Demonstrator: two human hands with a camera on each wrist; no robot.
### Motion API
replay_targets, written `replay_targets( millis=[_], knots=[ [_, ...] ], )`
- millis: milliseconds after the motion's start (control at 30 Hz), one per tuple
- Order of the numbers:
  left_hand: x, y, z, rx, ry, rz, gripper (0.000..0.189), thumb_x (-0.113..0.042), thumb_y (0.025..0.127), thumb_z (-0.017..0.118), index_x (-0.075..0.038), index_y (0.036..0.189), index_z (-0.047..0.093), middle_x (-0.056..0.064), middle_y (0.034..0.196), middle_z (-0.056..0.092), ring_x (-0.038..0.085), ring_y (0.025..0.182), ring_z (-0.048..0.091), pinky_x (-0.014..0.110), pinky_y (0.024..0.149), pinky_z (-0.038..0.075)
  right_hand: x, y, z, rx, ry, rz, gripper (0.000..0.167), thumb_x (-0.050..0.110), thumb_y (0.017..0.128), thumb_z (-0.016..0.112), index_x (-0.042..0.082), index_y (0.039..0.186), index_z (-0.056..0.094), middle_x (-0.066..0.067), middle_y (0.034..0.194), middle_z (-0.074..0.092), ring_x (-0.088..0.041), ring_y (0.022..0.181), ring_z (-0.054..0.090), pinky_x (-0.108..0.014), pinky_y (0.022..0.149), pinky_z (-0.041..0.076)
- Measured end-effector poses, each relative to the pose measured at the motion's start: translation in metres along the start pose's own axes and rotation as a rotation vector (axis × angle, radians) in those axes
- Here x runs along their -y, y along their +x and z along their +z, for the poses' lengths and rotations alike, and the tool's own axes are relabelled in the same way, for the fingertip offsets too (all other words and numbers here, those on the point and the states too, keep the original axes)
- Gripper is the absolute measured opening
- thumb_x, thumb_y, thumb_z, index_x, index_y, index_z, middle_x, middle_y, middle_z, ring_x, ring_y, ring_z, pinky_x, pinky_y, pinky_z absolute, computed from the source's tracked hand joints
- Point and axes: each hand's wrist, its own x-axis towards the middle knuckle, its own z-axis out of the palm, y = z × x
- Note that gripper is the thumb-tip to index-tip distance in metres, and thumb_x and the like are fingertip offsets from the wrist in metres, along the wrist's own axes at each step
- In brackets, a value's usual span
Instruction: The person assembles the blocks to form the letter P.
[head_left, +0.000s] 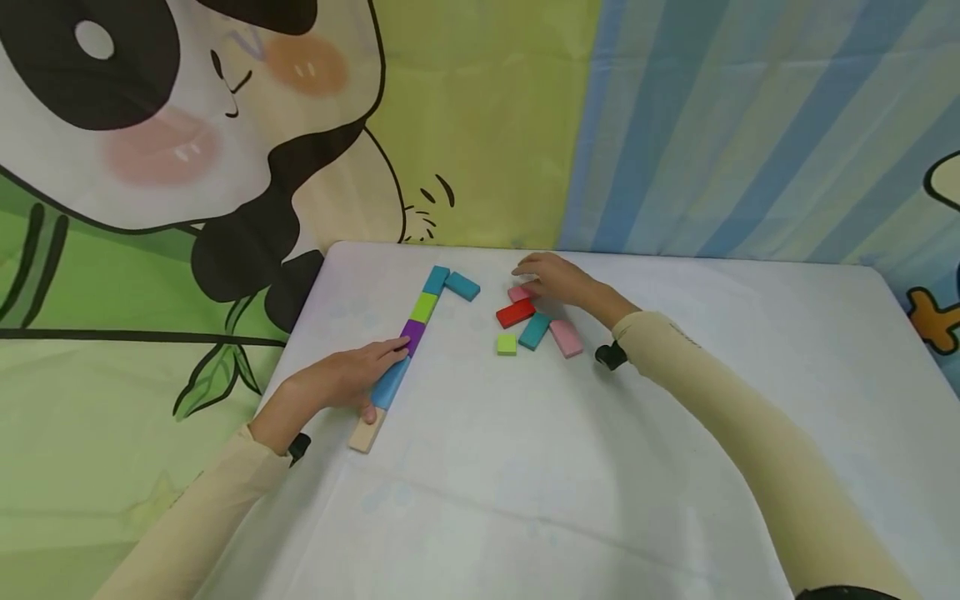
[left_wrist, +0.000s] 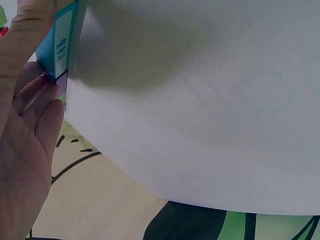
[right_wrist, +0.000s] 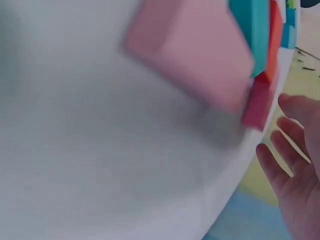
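My left hand (head_left: 333, 383) rests along a slanting row of flat blocks. Its straight fingers touch the purple block (head_left: 413, 331), and the thumb lies by the joint of the blue block (head_left: 390, 385) and the bare wooden block (head_left: 367, 432). Small lettering shows on the side of the blue block (left_wrist: 61, 45). A green block (head_left: 423, 307) and a teal block (head_left: 436, 280) continue the row. With fingers spread, my right hand (head_left: 558, 279) hovers by a dark pink block (head_left: 517, 293), partly covered in the head view; the right wrist view shows nothing in its grasp.
Loose near the right hand lie a red block (head_left: 515, 313), a second teal block (head_left: 535, 331), a light pink block (head_left: 567, 338) and a small green cube (head_left: 506, 344). Another teal block (head_left: 462, 287) sits beside the row's far end. Behind the white table (head_left: 480, 467) hangs a printed cloth (head_left: 487, 125).
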Motion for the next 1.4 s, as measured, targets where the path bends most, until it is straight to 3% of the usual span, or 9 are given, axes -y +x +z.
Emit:
replay_targets(
  millis=[67,167,400,567,733,933,1133,1400],
  knots=[
    [0.001,0.001,0.001,0.002,-0.004,-0.001,0.111,-0.038,0.066,0.084,-0.003,0.153,0.024,0.013,0.163,0.017,0.035,0.149,0.023,0.048,0.113,0.037,-0.011,-0.007,0.004,0.035,-0.009,-0.032,0.038,0.009,0.096,0.059,0.004,0.133,0.058,-0.018,0.135,0.058,-0.034,0.128,0.05,-0.047,0.11,0.043],
    [0.001,0.002,0.001,0.006,-0.012,-0.002,0.112,-0.038,0.066,0.084,-0.003,0.153,0.024,0.013,0.163,0.016,0.036,0.149,0.023,0.049,0.113,0.036,-0.02,-0.016,0.007,0.07,-0.002,-0.008,0.04,0.009,0.095,0.06,0.005,0.135,0.057,-0.017,0.134,0.058,-0.034,0.128,0.051,-0.048,0.11,0.042],
    [0.001,0.005,-0.004,0.021,-0.008,-0.018,0.111,-0.038,0.068,0.084,-0.004,0.154,0.023,0.012,0.164,0.015,0.035,0.149,0.022,0.048,0.114,0.035,-0.019,-0.025,0.003,-0.043,0.041,0.073,0.038,0.011,0.093,0.063,0.001,0.129,0.06,-0.017,0.124,0.063,-0.032,0.116,0.056,-0.045,0.102,0.048],
    [0.0,0.003,-0.006,0.031,-0.035,-0.021,0.111,-0.038,0.068,0.084,-0.004,0.154,0.022,0.012,0.164,0.015,0.035,0.15,0.02,0.049,0.115,0.034,0.021,-0.026,0.007,-0.118,0.098,0.035,0.04,0.014,0.093,0.063,0.004,0.132,0.059,-0.015,0.124,0.061,-0.029,0.113,0.055,-0.044,0.102,0.049],
    [0.001,0.005,-0.006,0.04,-0.036,-0.031,0.112,-0.038,0.068,0.083,-0.005,0.154,0.02,0.012,0.164,0.012,0.035,0.15,0.018,0.05,0.116,0.033,0.07,-0.025,0.026,-0.099,0.065,-0.075,0.041,0.017,0.092,0.065,0.006,0.132,0.06,-0.013,0.122,0.064,-0.025,0.109,0.058,-0.037,0.096,0.052],
    [0.002,0.007,-0.004,0.063,-0.054,-0.053,0.113,-0.04,0.069,0.082,-0.006,0.155,0.018,0.011,0.165,0.01,0.034,0.151,0.016,0.05,0.116,0.032,0.096,-0.023,0.055,-0.081,0.053,-0.142,0.045,0.022,0.09,0.069,0.012,0.133,0.06,-0.01,0.114,0.066,-0.019,0.098,0.06,-0.025,0.08,0.055],
    [0.002,0.007,0.0,0.067,-0.053,-0.064,0.113,-0.04,0.068,0.083,-0.008,0.155,0.018,0.009,0.165,0.01,0.034,0.151,0.016,0.05,0.116,0.032,0.096,-0.022,0.065,-0.129,0.055,-0.059,0.043,0.023,0.091,0.069,0.01,0.131,0.061,-0.012,0.109,0.067,-0.02,0.093,0.06,-0.025,0.078,0.055],
    [0.002,0.003,-0.001,0.041,-0.044,-0.033,0.113,-0.039,0.067,0.084,-0.005,0.154,0.02,0.012,0.164,0.013,0.035,0.15,0.02,0.05,0.115,0.034,0.08,-0.018,0.06,-0.202,-0.028,0.099,0.034,0.022,0.092,0.067,0.009,0.124,0.068,-0.015,0.104,0.066,-0.024,0.09,0.061,-0.029,0.077,0.056]
  ],
)
